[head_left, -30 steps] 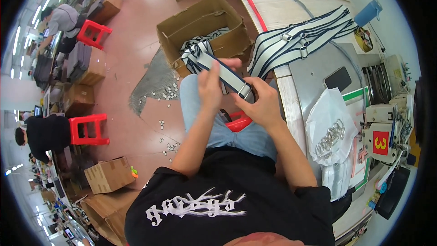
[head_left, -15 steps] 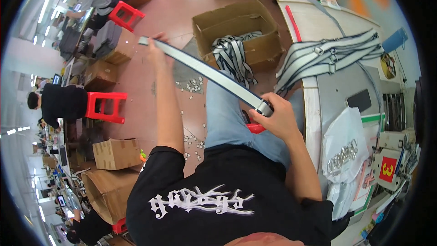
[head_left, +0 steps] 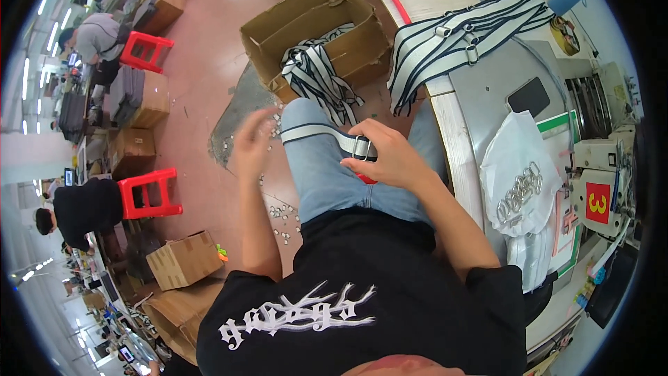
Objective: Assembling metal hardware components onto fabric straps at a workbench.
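My right hand (head_left: pixel 386 157): centre of the frame, above my lap, fingers curled shut on a pale grey strap (head_left: pixel 320 132) where a metal buckle (head_left: pixel 362 147) sits on it.
My left hand (head_left: pixel 252 145): left of centre, just off the strap's free end, fingers loosely spread and holding nothing.
Strap: lies across my jeans, running from the buckle toward the centre-left, its far end just beside my left fingers.
Floor (head_left: pixel 209 42): reddish and smooth, filling the upper left; small metal bits (head_left: pixel 282 212) are scattered beside my leg and a grey worn patch shows near the box.
Cardboard box (head_left: pixel 316 28): open, upper centre on the floor, with striped straps (head_left: pixel 316 76) hanging over its near edge.
Worktable (head_left: pixel 487 76): right side of the frame; a bundle of striped straps with rings (head_left: pixel 459 38) is draped over its upper edge, a white bag of metal rings (head_left: pixel 518 181) lies lower down.
Sewing machine (head_left: pixel 602 167): far right edge.
Room: red stools (head_left: pixel 146 191) and more cartons along the left, other people seated there, ceiling lights curving down the rim.
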`<state>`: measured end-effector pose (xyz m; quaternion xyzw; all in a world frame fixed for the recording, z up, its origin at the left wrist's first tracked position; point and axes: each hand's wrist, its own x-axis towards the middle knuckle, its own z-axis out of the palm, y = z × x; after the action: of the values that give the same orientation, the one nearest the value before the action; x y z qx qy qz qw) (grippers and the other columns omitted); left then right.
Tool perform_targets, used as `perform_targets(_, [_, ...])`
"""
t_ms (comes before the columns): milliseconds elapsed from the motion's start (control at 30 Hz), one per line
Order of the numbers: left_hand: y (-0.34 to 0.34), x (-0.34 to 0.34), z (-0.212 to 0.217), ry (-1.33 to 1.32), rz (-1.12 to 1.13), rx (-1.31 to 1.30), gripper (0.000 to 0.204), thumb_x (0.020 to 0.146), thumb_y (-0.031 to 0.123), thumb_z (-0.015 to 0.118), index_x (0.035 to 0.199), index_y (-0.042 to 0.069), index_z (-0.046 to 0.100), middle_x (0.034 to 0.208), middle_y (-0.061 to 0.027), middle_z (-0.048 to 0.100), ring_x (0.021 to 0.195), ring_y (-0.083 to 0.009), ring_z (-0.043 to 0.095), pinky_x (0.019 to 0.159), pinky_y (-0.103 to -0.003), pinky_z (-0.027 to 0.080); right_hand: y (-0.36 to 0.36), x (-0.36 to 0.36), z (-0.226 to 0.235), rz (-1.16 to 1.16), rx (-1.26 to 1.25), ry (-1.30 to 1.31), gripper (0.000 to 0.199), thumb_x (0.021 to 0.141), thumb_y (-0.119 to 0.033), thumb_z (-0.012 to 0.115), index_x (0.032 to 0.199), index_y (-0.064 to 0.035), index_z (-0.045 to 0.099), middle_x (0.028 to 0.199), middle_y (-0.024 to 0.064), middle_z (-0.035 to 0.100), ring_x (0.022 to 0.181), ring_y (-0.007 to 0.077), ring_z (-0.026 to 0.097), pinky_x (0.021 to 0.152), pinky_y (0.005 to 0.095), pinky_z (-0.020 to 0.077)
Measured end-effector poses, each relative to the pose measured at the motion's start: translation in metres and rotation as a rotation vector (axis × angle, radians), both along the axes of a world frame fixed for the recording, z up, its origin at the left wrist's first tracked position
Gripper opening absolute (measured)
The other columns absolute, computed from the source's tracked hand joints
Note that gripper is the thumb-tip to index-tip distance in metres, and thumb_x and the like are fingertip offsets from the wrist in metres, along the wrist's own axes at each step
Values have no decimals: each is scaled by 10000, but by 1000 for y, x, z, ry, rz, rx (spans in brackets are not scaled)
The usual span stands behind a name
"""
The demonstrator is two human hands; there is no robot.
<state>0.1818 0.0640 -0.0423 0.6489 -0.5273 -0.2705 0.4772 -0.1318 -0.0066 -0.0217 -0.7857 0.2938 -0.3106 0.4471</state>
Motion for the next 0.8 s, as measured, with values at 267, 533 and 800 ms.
perform_targets(267, [-51, -109, 46, 7, -593, 175, 280, 939, 220, 764, 1077, -15, 699, 889, -129, 706, 800, -183, 637, 754, -343, 526, -9, -3, 12, -50, 83, 12, 697, 815, -107, 857, 1388, -88, 461, 976, 126, 676, 943, 294, 699, 873, 386, 538])
perform_targets(533, [-64, 14, 86, -147, -178, -103, 188, 947, 177, 774, 889, 1, 748, 763, 25, 666, 726, -78, 595, 652, -265, 460, -22, -18, 21, 227, 671, -138, 196, 973, -142, 766, 1076, -1, 676, 841, -7, 680, 702, 63, 612, 638, 230, 485])
perform_targets(800, [-32, 144, 91, 112, 423, -260, 147, 995, 217, 734, 974, 80, 783, 776, 82, 626, 659, -10, 518, 566, -175, 353, -39, -41, 20, 359, 666, -70, 190, 982, -187, 761, 1018, -9, 704, 779, -13, 635, 642, 65, 604, 575, 253, 477])
